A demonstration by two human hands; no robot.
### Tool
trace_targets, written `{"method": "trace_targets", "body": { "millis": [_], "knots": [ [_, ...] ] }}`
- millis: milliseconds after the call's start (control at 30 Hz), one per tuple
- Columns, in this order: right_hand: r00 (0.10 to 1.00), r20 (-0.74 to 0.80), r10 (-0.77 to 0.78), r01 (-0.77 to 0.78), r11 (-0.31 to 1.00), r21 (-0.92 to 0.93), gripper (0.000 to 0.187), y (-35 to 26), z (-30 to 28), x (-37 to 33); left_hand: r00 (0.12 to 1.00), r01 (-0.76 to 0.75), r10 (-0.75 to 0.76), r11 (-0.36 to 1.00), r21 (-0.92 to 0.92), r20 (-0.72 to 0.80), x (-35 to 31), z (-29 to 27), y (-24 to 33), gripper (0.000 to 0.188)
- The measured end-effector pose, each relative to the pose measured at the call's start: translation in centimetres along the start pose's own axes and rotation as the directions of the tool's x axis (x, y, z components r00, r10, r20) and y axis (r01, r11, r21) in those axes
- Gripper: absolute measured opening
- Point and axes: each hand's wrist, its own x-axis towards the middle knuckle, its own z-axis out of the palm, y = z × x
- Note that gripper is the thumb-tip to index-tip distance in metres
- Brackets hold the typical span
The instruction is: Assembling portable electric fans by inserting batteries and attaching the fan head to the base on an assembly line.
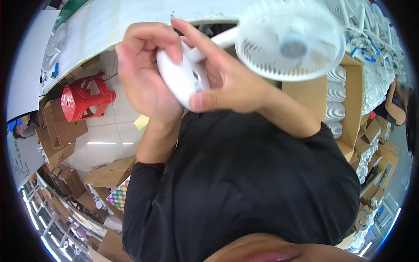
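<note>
A white fan (293, 43) is held up in front of me, tilted sideways, its round caged head to the right and its rounded base toward my left. My right hand (227, 74) grips that base, thumb along its edge and fingers around the stem side. Against the base's left side, my left hand (150, 72) has curled fingers touching its top edge; its thumb is blurred. A small dark opening shows on the base's face. The blades behind the grille are hard to make out.
A white worktable (131, 13) runs across the far side, with another white fan (54, 46) at its left end. Several fan parts (364, 19) crowd the far right. A red stool (87, 97) stands on the floor at left; an open carton (355, 96) holds stacked white rings.
</note>
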Motion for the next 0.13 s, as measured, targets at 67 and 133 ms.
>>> {"method": "trace_targets", "body": {
  "millis": [67, 133],
  "knots": [
    [0.990, 0.017, -0.143, 0.144, 0.985, -0.098, 0.102, 0.9, 0.2, -0.5, 0.998, 0.066, -0.068, 0.992, -0.111, -0.006, 0.3, 0.2, -0.1, 0.049],
    [0.960, 0.047, -0.276, 0.280, 0.944, -0.173, 0.102, 1.7, 0.6, -0.8, 0.989, 0.141, -0.145, 0.967, -0.210, -0.008, 0.0, 0.1, 0.1, 0.053]
  ]
}}
